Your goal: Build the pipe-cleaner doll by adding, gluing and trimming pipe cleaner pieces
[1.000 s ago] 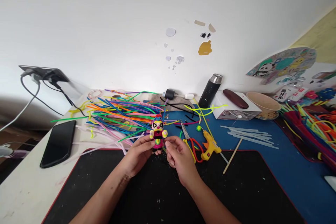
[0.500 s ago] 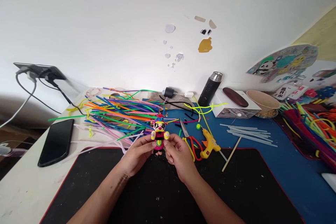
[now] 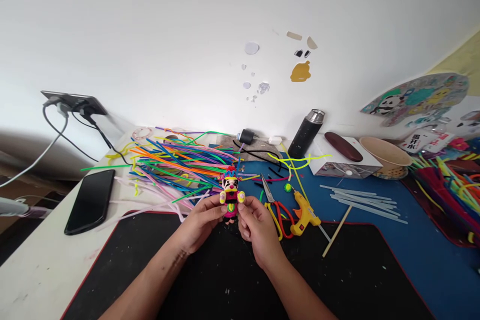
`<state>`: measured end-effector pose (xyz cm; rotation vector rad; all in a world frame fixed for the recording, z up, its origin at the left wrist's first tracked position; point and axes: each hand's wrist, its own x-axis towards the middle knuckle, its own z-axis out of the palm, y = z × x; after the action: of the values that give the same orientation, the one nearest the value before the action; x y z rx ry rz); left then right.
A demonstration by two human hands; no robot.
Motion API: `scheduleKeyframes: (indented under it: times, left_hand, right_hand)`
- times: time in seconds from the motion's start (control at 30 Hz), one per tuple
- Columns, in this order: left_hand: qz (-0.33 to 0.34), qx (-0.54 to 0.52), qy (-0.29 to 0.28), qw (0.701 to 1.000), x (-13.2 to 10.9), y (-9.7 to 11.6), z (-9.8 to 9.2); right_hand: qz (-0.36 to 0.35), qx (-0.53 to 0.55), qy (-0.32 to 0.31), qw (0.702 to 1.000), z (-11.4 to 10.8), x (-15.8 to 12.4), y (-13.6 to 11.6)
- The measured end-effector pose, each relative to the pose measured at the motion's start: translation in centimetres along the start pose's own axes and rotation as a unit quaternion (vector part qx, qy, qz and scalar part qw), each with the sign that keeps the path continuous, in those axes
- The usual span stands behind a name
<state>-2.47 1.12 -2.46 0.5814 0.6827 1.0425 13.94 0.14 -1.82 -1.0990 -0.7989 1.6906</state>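
Near the left edge of the desk (image 3: pixel 37 260) lies a dark phone (image 3: pixel 90 202), which has no evident part in the making. Toward the desk's back left corner spreads a loose pile of coloured fuzzy stems (image 3: pixel 183 157); many look long and uncut, so plenty of raw material remains.

The left hand (image 3: pixel 204 222) is closed to a pinch, thumb and fingers on the side of a small figure (image 3: pixel 231 200). The figure is upright, held over the back edge of the black mat (image 3: pixel 337 280) at the desk's front edge. It looks nearly whole: a red and blue headpiece, a face with features, yellow and white cuffs, a dark red body with a green and yellow oval on its front, and feet below. I see no obvious gap, though its back is hidden, so whether anything is left to add cannot be told. The right hand (image 3: pixel 258 227) pinches the other side, thumb against fingers, rather than holding a tool.

Just beyond it, the scissors (image 3: pixel 278 212) and yellow glue gun (image 3: pixel 305 212) lie unheld, with a small green ball (image 3: pixel 288 187) by the gun's nozzle, apparently loose and not part of the figure. Farther toward the desk's right edge, several pale glue sticks (image 3: pixel 365 202) lie unused.
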Motion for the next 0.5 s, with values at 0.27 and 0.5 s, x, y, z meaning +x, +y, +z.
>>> scheduleKeyframes:
  times: [0.27,0.5]
  left_hand:
    - [0.031,-0.014,0.037,0.999,0.36,0.55,-0.46]
    - [0.043,-0.031,0.074,0.996,0.42,1.02,-0.61]
  right_hand:
    - [-0.007,-0.001,0.031,1.000,-0.33,-0.17,-0.08]
    - [-0.008,-0.017,0.022,1.000,-0.56,-0.56,0.55]
